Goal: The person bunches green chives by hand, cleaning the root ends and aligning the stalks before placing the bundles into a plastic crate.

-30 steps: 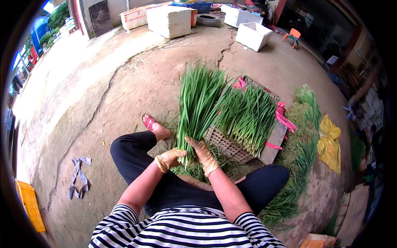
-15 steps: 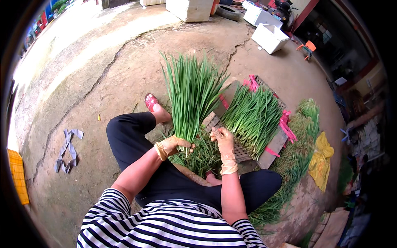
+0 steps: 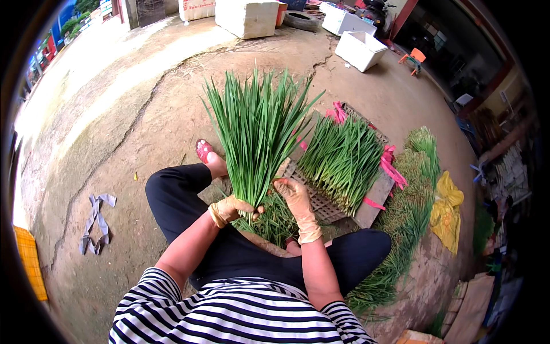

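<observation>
Left hand (image 3: 235, 208) curled — right hand (image 3: 294, 198) near it (both gloved).

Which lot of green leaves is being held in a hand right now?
The fanned-out bunch, its base gripped by the gloved left hand; the stack over the crate and the long heap beside it are not held.

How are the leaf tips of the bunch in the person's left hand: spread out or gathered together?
Spread out: the green bunch fans wide at the top, while the left hand gathers it narrowly near the base.
</observation>
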`<state>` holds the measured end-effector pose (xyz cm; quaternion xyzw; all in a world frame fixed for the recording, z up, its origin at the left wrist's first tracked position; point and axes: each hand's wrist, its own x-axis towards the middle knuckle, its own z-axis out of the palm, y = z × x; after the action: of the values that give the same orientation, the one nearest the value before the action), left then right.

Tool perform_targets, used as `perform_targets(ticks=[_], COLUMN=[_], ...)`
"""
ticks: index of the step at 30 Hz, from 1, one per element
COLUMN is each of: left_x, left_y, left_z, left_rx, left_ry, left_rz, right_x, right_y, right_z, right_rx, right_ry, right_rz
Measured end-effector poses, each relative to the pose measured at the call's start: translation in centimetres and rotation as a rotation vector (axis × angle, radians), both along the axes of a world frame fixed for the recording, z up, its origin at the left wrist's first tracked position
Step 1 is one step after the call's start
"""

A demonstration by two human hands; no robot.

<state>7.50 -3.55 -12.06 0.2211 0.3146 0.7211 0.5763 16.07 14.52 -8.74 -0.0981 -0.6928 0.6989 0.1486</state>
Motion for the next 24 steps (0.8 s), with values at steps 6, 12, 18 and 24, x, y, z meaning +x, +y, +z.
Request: perform_targets(ticks=[6,12,18,24], left_x=[0.2,0.4,-0.5,-0.4], left_y=[0.2,0.1,0.3,0.3], left_z=[0.5,-0.1,-0.8,-0.2], left_rx=[-0.002,-0.030,-0.014,0.066], left_ry=[0.053,0.021,-0.085,-0.223], left_rz=[-0.037,0.050,0.139,0.233], right_x=[-1.1,-2.0,-0.2,0.3], right_y=[0.8,-0.4,0.2,0.4], right_z=[3.2,3.3,3.4,0.6], right_rx=[0.076,-0.079,-0.462,-0.749], right_ry=[0.024,0.091,0.126,0.122], right_rz=[-0.188,-0.252,-0.342,-0.371])
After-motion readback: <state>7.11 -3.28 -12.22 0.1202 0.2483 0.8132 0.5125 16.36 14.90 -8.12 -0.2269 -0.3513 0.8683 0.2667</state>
